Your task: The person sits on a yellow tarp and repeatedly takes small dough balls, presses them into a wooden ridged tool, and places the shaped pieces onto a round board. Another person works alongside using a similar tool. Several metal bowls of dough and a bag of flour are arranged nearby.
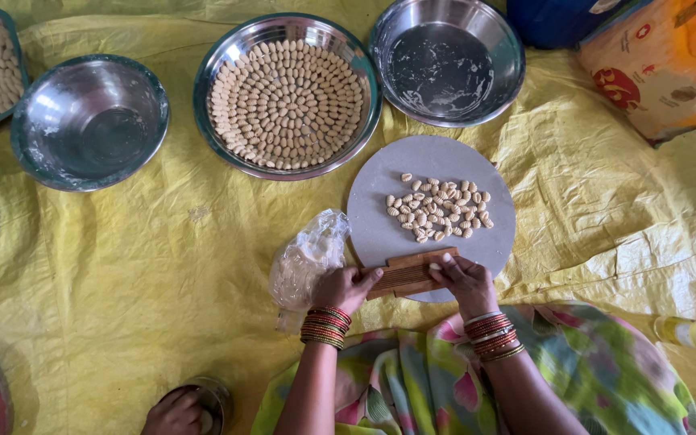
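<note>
Ground cover: a crinkled yellow plastic sheet (114,274) spread under everything.
Filled bowl: a round steel bowl (227,60) packed with small ridged pale dough shells (287,105) laid in rings.
Empty bowls: two shiny steel bowls, one (90,121) to the left and one (447,60) to the right of the filled one, both dusted with flour.
Board: a flat round grey board (380,234) on the sheet, bearing a loose heap of ridged dough pieces (439,209) near its middle.
Bag: a crumpled clear plastic bag (308,258) just beside the board's left edge.
Ridged tool: a small brown wooden ridged paddle (404,274) lying on the board's near edge.
Left hand (344,288): fingers curled narrowly, gripping the paddle's left end; red and gold bangles at the wrist.
Right hand (465,282): fingers bent, fingertips pressed down on the paddle's right end; whether dough lies under them cannot be told.
Other hand (172,412): another person's, at the bottom edge, on a small steel cup (215,399).
</note>
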